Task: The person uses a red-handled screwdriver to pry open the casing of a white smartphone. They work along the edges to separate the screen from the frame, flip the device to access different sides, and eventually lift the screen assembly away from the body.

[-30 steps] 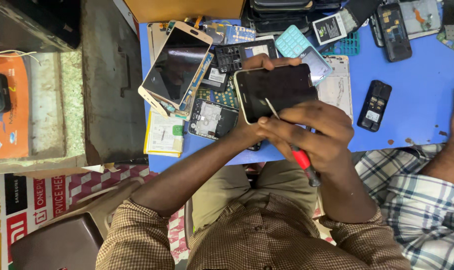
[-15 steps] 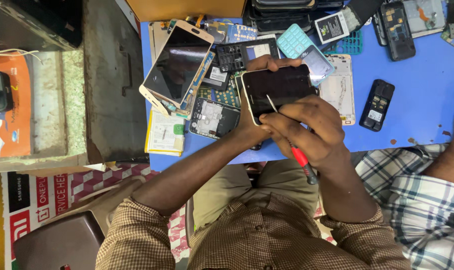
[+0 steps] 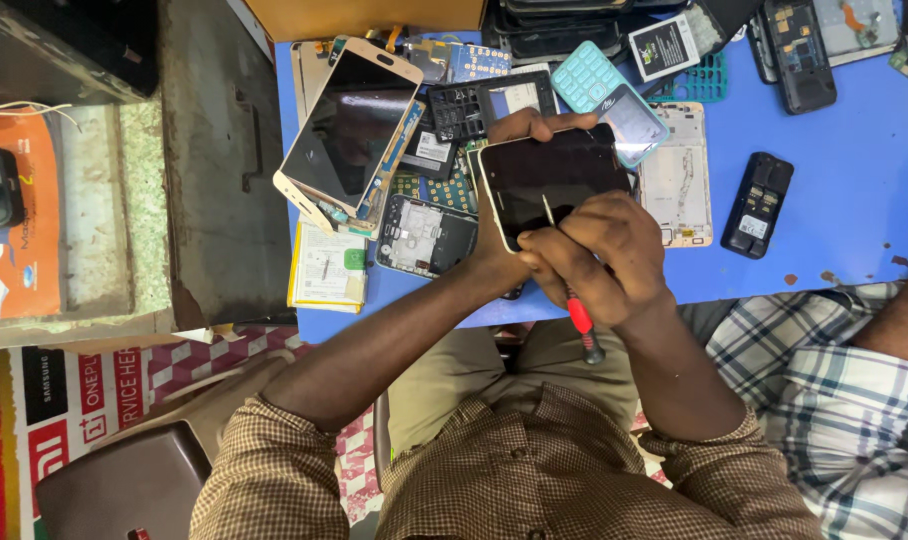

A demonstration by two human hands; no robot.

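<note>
Hands: my left hand (image 3: 504, 235) was wrapped around the dark phone (image 3: 554, 180), holding it up off the table. My right hand (image 3: 599, 255) was closed tight on a thin screwdriver with a red handle (image 3: 571, 300).
Phone: it sat in my left hand, screen side up, just over the near edge of the blue table (image 3: 854, 150). The tool's tip touched the glass near the lower edge.
What changed: since a second ago, the phone and both hands had slid a little to the right, and the tip had stayed on the glass. I think that meant I was working along the phone's edge, not done yet.
Close by: a teal keypad phone (image 3: 606, 92) lay just behind it. A gold phone (image 3: 352, 130) leaned on loose phone parts to the left. A small black phone (image 3: 757, 204) lay apart on the right.
Table: blue, full of opened phones.
Room: a grey bench (image 3: 209, 170) stood left, and another person's checked sleeve (image 3: 834, 400) was right.
</note>
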